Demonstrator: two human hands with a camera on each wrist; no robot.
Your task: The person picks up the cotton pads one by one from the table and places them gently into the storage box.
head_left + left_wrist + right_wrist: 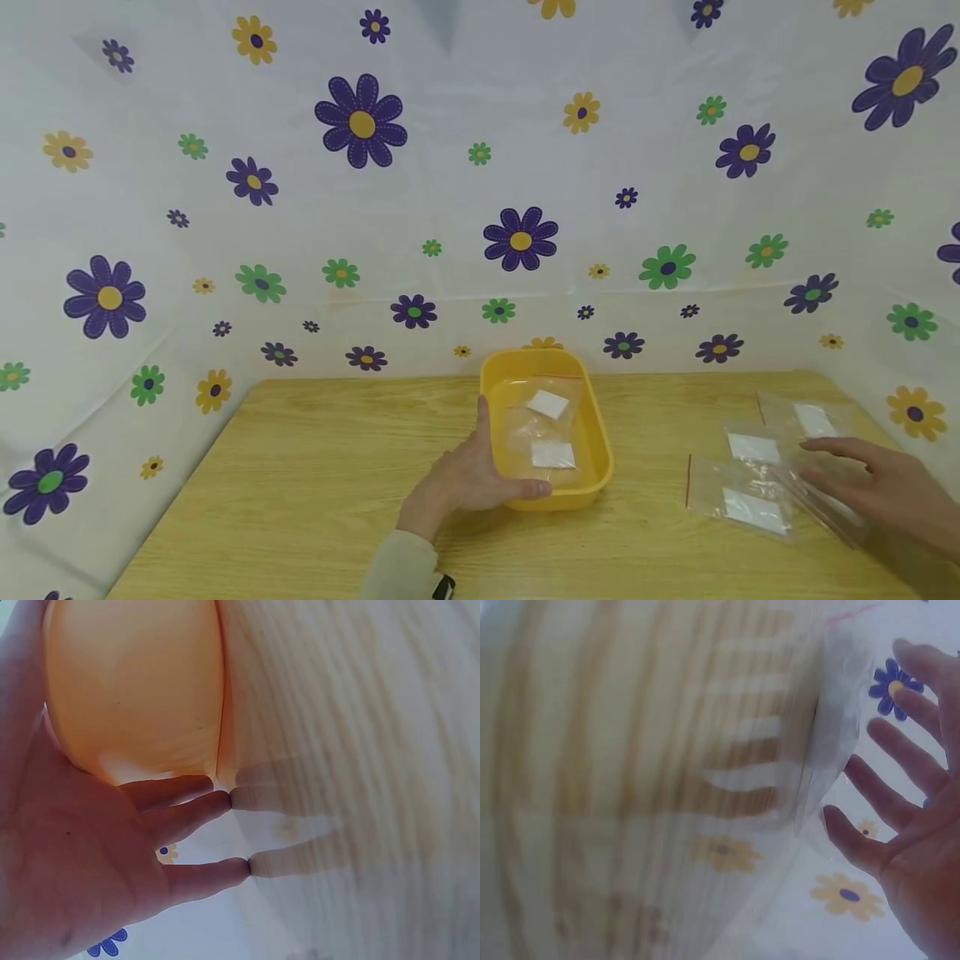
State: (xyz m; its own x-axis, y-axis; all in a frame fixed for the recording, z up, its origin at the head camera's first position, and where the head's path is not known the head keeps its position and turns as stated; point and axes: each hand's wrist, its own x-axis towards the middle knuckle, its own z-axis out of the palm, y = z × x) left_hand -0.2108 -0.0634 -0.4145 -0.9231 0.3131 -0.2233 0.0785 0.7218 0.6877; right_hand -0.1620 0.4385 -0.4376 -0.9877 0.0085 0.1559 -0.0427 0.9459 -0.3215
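Observation:
In the head view, a yellow plastic tub (603, 454) stands on the table at centre. Inside it lie clear zip bags, with one white rectangular piece (548, 404) behind another white piece (552, 455). My left hand (472, 471) spans the tub's near left corner, thumb along the front wall and extended fingers along the left side. The left wrist view shows those fingers (206, 879) spread, beside the tub wall. Over at the right, my right hand (888, 496) is above several clear zip bags (757, 508), fingers extended and holding nothing. In the right wrist view its fingers are spread beside a bag (836, 712).
The wood-grain table (322, 483) runs under everything. A white sheet (450, 108) printed with flowers rises behind the table and along both sides. The tub's far end is near the back sheet. The loose bags overlap one another near the table's right side.

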